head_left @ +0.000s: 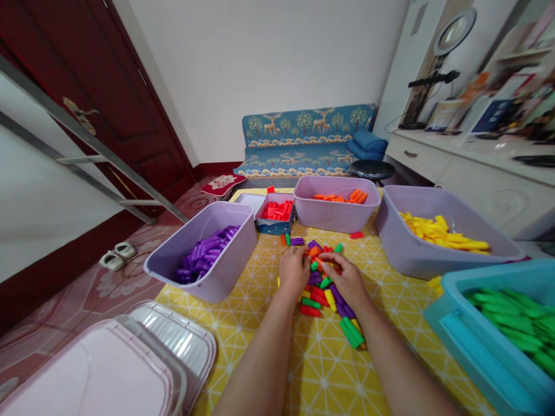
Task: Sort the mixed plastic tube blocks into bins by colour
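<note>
A mixed pile of short, tube-like plastic pieces [318, 294] in red, orange, yellow, green and purple lies on the table. At its far left side is my left hand [295, 268], fingers curled around an orange piece [314, 252]. From the right my right hand [347, 277] reaches in, its thumb and fingers closed on another orange piece [319, 263]. The fingertips of both hands are partly hidden among the pieces. A few green pieces [351, 332] lie together at the near edge of the pile.
Around the pile stand a bin of purple pieces [251, 231], a box of red pieces [275, 227], an orange-piece bin [336, 215], a yellow-piece bin [416, 254] and a turquoise bin [468, 341] of green ones. Stacked lids [108, 370] lie at left. A ladder [91, 159] leans beyond.
</note>
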### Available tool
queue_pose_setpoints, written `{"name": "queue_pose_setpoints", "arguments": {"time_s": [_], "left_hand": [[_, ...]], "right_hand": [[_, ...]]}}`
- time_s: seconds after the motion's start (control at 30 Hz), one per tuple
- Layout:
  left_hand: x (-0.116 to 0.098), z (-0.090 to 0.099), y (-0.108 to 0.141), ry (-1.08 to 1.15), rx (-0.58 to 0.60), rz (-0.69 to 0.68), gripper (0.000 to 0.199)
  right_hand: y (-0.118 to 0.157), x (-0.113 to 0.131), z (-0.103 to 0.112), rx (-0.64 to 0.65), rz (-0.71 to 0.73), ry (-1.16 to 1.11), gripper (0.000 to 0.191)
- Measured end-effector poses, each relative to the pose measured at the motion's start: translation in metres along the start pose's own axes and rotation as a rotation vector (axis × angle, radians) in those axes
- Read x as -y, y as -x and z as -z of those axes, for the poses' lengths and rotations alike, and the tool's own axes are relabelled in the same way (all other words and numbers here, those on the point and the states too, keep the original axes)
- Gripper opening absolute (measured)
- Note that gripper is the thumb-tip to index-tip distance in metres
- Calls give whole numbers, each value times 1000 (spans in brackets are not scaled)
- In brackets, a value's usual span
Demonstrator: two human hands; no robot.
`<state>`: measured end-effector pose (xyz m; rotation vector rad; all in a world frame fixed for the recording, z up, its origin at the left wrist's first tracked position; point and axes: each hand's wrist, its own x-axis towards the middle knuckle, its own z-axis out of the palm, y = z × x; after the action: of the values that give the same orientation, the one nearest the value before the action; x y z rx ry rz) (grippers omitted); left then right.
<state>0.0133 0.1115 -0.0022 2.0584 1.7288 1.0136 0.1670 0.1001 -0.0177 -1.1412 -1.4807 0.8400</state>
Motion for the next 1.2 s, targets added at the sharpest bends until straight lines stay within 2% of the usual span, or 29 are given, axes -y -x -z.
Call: {"name": "queue_pose_setpoints", "arguments": {"time_s": [0.2,0.3,0.47,0.6,0.73,0.8,0.9,0.97,1.03,1.2], "left_hand": [[1,1,1,53,59,-43,32],[2,0,0,93,68,-40,29],[-3,2,2,54,131,-112,25],[-8,5,4,79,131,-101,29],[-10,7,3,133,121,-87,30],[-10,7,3,151,110,-82,30],[-8,4,2,178,84,-75,28],[-4,1,2,207,56,-77,28],[0,-3,1,242,14,-84,32],[6,-7,1,302,-29,-107,43]], "right_hand": [[0,0,-1,11,-17,-43,24],[-1,-6,-4,-1,4,-85,35],[-3,-14,-5,-49,58,-11,55],[-3,-9,-2,-35,61,49,44],[-2,-2,2,-175,220,309,28],[-3,-1,3,-183,306,479,32],[-5,-5,4,-57,305,631,46],[-6,-6,4,32,285,673,40],[-7,-6,5,62,294,667,30],[-6,1,6,-49,325,597,25]]}}
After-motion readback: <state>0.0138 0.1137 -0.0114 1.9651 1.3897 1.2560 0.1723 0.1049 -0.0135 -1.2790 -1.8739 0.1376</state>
